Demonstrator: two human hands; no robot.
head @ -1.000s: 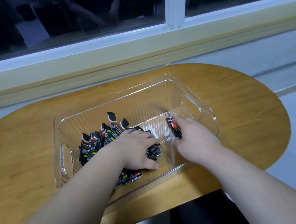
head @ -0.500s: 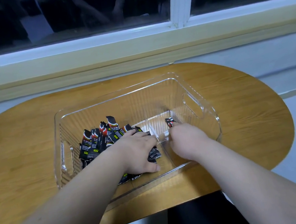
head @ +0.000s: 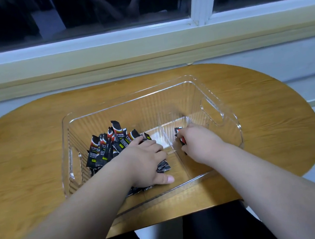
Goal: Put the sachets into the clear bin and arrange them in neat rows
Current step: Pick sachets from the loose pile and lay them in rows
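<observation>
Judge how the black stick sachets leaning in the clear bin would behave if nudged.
The black stick sachets probably topple easily: they lean loosely against each other at uneven angles. They look thin and small, so likely light and floppy. Their wrappers may slide on the smooth floor of the clear plastic bin.
</observation>
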